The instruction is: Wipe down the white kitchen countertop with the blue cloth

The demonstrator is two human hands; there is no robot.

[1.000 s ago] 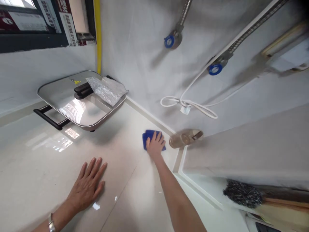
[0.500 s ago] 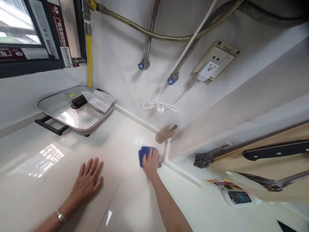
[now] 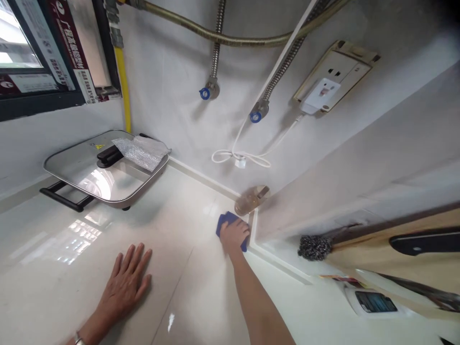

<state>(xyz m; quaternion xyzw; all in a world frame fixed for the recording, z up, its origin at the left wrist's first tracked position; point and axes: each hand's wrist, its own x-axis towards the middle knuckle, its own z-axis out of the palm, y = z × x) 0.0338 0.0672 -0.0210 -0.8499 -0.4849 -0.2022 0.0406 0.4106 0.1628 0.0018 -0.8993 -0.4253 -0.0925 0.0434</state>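
Note:
My right hand (image 3: pixel 234 236) presses a folded blue cloth (image 3: pixel 224 220) onto the glossy white countertop (image 3: pixel 179 208), close to the corner. Its fingers are bent over the cloth, which shows past the fingertips and beside the hand. Just beyond the cloth, a brownish see-through rounded object (image 3: pixel 247 201) sits in the corner; I cannot tell its kind. My left hand (image 3: pixel 124 282) lies palm down on the countertop at the left, fingers spread, holding nothing.
At back left stands an electric pan (image 3: pixel 124 191) with a glass lid and a silvery packet (image 3: pixel 143 152) on top. A tied white cord (image 3: pixel 239 155) hangs by the wall. To the right are a steel wool scourer (image 3: pixel 315 247), a black knife handle (image 3: pixel 427 242) and a device with a screen (image 3: pixel 375 302).
My right hand has slid the blue cloth slightly toward the corner, and its fingers are more bent over it. My left hand stays flat on the countertop. The camera view has shifted a little.

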